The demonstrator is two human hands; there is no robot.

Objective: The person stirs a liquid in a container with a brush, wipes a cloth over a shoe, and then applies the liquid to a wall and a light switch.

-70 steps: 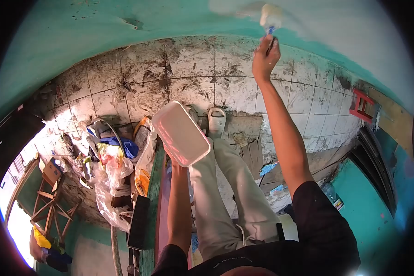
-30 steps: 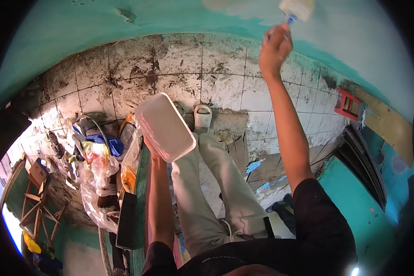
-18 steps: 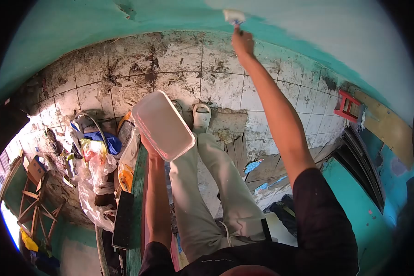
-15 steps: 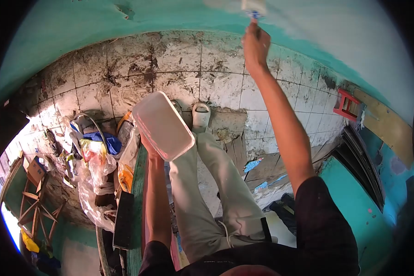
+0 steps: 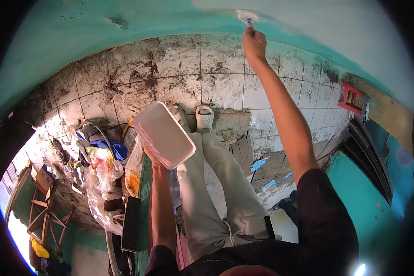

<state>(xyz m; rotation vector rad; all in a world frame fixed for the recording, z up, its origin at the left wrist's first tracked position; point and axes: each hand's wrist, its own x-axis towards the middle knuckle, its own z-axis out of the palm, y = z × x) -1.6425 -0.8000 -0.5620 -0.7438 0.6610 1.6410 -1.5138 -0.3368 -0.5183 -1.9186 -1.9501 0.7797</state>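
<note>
My right hand (image 5: 254, 43) is stretched far forward, closed round the handle of a paintbrush (image 5: 247, 17). The brush's wide pale bristles lie at the green wall (image 5: 170, 20), along the lower edge of a patch of whitish paint (image 5: 308, 20). Lower and to the left, my left hand (image 5: 152, 155) grips a rectangular plastic tub (image 5: 164, 134) by its side and underneath, its fingers mostly hidden. The tub is tilted, with pale paint inside.
Dirty white floor tiles (image 5: 179, 60) run below the wall. Plastic bags (image 5: 103, 179) and a blue cloth (image 5: 112, 149) are heaped at left beside a green wooden edge (image 5: 144, 202). A red stool (image 5: 352, 98) and a wooden board (image 5: 386, 112) stand at right.
My right hand has brought the brush slightly left and down along the wall. The tub sits a little lower in view, as the camera has tilted slightly.
</note>
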